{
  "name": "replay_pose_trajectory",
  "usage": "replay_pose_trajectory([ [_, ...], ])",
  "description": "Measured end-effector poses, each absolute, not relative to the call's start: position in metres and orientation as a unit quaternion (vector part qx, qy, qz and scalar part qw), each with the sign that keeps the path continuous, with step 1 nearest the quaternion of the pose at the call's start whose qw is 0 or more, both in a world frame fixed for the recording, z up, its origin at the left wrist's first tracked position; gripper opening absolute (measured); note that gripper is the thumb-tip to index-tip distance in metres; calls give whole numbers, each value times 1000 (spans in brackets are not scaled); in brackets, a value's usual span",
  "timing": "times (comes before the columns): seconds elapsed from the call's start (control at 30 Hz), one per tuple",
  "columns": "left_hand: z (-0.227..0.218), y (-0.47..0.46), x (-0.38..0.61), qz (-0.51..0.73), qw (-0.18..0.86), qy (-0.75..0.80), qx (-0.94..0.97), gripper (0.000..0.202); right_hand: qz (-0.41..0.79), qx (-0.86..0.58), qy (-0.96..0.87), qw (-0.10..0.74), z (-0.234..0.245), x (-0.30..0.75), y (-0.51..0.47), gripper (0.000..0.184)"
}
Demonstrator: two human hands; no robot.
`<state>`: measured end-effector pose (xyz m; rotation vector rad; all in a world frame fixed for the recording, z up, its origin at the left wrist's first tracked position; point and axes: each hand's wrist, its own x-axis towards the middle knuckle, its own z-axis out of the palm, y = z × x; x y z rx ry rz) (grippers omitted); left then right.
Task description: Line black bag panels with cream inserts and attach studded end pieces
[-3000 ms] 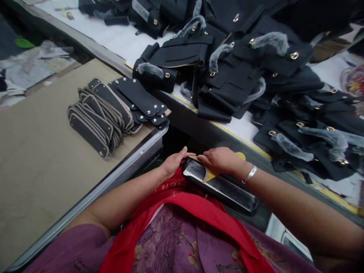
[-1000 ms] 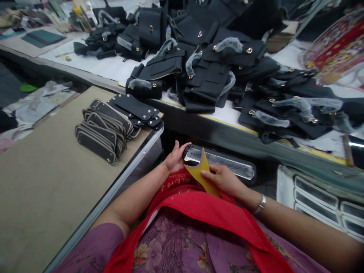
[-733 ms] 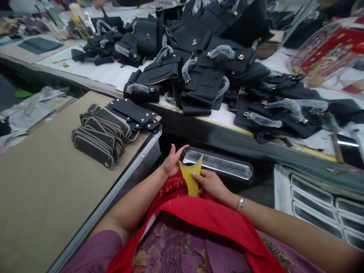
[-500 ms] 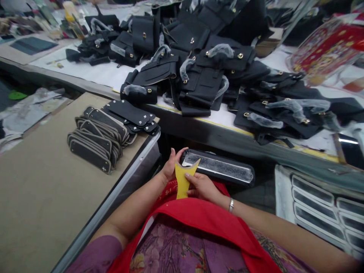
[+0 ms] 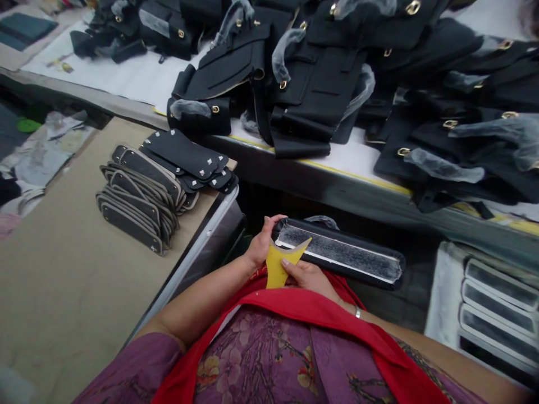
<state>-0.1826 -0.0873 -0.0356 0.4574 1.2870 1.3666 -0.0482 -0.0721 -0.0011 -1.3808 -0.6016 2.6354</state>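
Head view: notched yellow card (image 5: 277, 272) held in front of a long black bag (image 5: 349, 255), at lap level.
Right hand (image 5: 311, 278) has the card pinched between thumb and fingers; left hand (image 5: 259, 247) is at the bag's left end, its grip partly hidden, so firmness cannot be told. The card overlaps the whitish-marked panel; contact cannot be confirmed. Good practice, in my judgement: steady the bag's end, keep the card flat and its points off the leather. Bag sits below both surfaces, beyond the brown surface's (image 5: 63, 252) right edge. At that surface's far right corner: black studded panels (image 5: 181, 151), beside grey-edged panels (image 5: 130, 216). White-covered surface (image 5: 126, 84) beyond carries black bags (image 5: 328, 78) to its near edge. Paper scraps (image 5: 59, 134) lie left; framed dark strips (image 5: 499, 306), right.
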Motion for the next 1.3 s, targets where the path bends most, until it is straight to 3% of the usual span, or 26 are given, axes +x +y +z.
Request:
replay_pose_trajectory([
  [0.27,-32,-83,-175,494,451,686,285,49,863,-459,-198,71,0,-41,-74,21],
  [0.4,-28,-80,-185,386,394,732,401,52,867,-450,-204,69,-1,-43,-79,26],
  [0.53,-15,-74,-196,222,210,758,576,49,856,-458,-215,107,-8,-50,-92,31],
  [0.6,-13,-68,-197,197,148,702,668,46,857,-451,-216,128,-13,-51,-97,37],
  [0.73,-24,-58,-194,221,141,585,767,37,849,-445,-245,148,-23,-47,-95,43],
  [1.07,-24,-48,-185,186,168,662,707,39,886,-400,-189,140,-27,-39,-84,48],
  [1.2,-21,-39,-180,178,179,687,681,38,876,-429,-161,154,-18,-41,-78,36],
  [1.3,-14,-41,-172,199,213,708,643,39,869,-450,-178,108,-3,-35,-78,23],
])
